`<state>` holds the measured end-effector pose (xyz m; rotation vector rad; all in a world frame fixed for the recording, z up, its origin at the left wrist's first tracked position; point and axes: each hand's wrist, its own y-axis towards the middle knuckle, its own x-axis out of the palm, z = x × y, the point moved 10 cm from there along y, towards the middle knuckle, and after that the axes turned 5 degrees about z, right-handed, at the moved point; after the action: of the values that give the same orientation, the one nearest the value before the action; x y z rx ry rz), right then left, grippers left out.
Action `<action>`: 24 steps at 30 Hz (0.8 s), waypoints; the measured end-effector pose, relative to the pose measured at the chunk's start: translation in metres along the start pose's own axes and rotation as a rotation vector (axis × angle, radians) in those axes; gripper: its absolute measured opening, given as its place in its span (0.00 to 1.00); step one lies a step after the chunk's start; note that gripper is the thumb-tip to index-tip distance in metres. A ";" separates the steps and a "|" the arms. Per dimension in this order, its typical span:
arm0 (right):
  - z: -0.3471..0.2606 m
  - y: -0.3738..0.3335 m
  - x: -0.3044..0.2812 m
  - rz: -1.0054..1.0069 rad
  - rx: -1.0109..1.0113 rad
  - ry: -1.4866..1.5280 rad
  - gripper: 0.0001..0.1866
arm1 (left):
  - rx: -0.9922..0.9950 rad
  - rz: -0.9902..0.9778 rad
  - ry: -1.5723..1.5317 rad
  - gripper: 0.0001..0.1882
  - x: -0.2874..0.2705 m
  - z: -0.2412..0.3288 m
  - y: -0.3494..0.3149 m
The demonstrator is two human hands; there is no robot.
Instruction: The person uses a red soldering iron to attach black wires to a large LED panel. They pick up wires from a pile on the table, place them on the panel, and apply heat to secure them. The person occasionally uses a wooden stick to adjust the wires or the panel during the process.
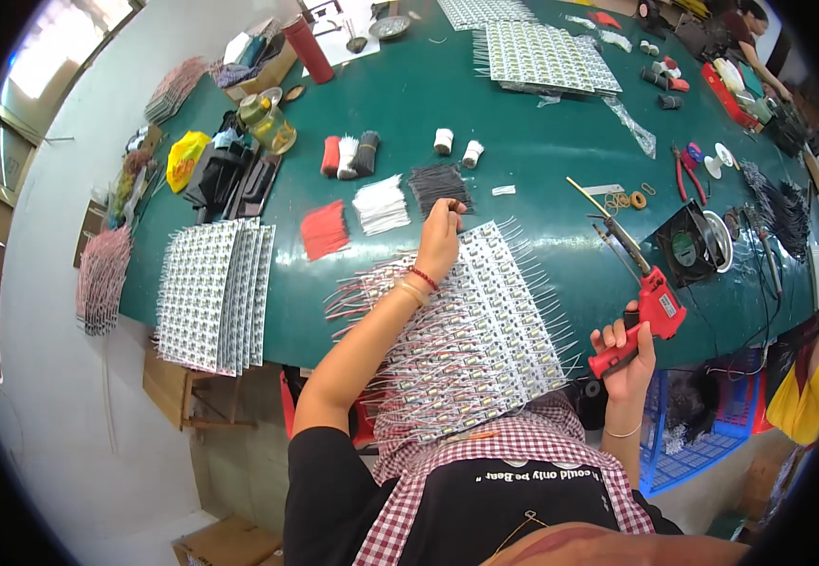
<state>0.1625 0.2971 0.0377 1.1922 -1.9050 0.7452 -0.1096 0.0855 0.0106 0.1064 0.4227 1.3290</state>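
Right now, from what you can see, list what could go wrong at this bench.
1. The right grip holds a red soldering gun close to the black fan; a sideways swing might knock it.
2. The left grip is at the edge of the loose black wires, so a careless pull might scatter them.
3. The left forearm crosses the wired board panel and could snag its leads.

I'm in an electronics workshop: my green bench (560,151) bears stacked boards (198,297) at ten o'clock and cut wires (381,204) at eleven; I grip a soldering gun (653,309), and another person (742,30) is at one o'clock.
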 end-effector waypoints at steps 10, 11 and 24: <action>-0.015 0.014 0.049 0.091 -0.024 -0.351 0.19 | -0.232 -0.497 -0.354 0.11 0.050 0.084 -0.045; -0.013 0.017 0.055 0.109 -0.011 -0.381 0.18 | -0.299 -0.552 -0.339 0.11 0.056 0.089 -0.059; 0.054 0.032 0.053 0.133 0.267 -0.572 0.15 | -0.276 -0.621 -0.164 0.11 0.070 0.136 -0.117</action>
<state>0.1021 0.2418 0.0499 1.5814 -2.4247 0.8067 0.0587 0.1455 0.0823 -0.1382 0.1100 0.7465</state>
